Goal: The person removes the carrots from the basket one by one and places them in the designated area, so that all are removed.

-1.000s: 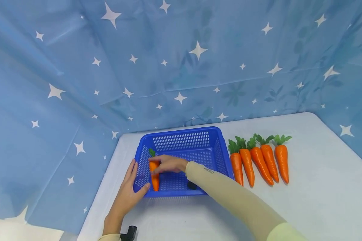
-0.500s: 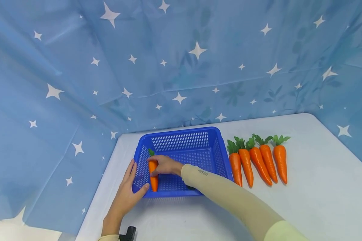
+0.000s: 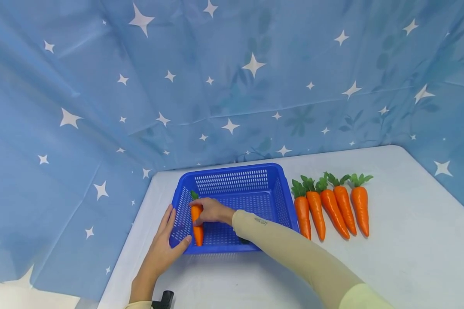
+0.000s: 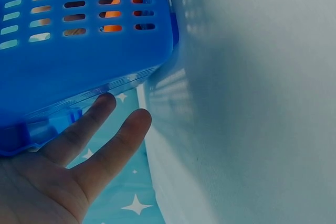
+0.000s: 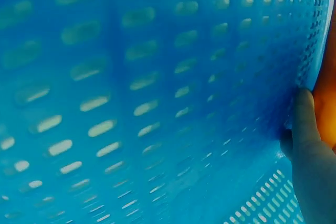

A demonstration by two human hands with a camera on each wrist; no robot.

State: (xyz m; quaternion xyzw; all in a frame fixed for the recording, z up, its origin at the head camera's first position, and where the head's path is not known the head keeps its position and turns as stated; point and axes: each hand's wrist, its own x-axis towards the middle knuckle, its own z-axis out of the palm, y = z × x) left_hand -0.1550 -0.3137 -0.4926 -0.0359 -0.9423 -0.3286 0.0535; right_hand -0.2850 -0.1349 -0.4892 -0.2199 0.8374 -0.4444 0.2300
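Inside a blue plastic basket (image 3: 232, 168) with slotted walls, an orange carrot (image 3: 199, 236) with a green top lies lengthwise along the left side. My right hand (image 3: 213, 211) grips this carrot by its upper half, thumb on the near side and fingers over it. In the right wrist view the thumb (image 5: 307, 124) sits against the orange carrot (image 5: 326, 114), mostly cut off by the frame edge. My left hand (image 3: 164, 242) rests at the basket's left front corner, fingers straight along the outer wall and thumb by the front rim. The left wrist view shows its fingers (image 4: 118, 150) extended beside the basket.
Several carrots (image 3: 334, 212) with leafy tops lie side by side on the white table (image 3: 410, 223), just right of the basket. A blue curtain (image 3: 232, 86) with white stars hangs behind and beside the table. A black device (image 3: 166, 299) sits at my left wrist.
My right hand's fingers have drawn in from stretched over the carrot to gripping it. The left hand, basket and carrots at the right stay in place.
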